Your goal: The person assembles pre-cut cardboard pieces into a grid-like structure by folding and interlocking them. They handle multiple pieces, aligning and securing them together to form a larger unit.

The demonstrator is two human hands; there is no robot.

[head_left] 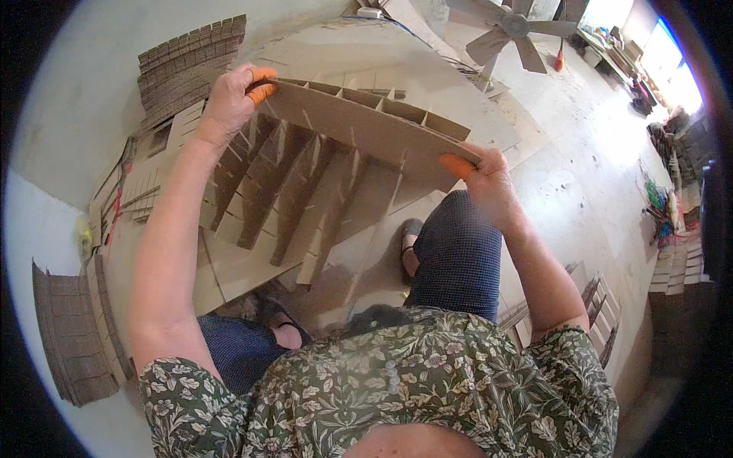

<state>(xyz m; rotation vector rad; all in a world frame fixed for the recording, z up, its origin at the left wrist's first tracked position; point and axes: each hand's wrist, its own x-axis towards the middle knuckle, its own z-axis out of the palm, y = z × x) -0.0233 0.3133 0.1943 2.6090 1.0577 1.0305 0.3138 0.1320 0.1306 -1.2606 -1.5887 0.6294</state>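
Between my hands I hold up a brown cardboard divider (336,118), a long strip with several slotted cross strips hanging from it toward me. My left hand (231,105) pinches its far left end, with orange covers on the fingertips. At the right end my right hand (486,180) grips the cardboard, an orange cover on its thumb or finger. The lower ends of the cross strips (294,221) hang over the near side of a pale work board (450,99). My fingers behind the cardboard are partly hidden.
Stacks of cardboard dividers (187,65) lean at the far left, more (76,336) at the near left. A fan (516,27) stands beyond the board. Slotted strips (603,313) lie by my right elbow. Tangled cords (660,198) and cardboard piles line the right wall.
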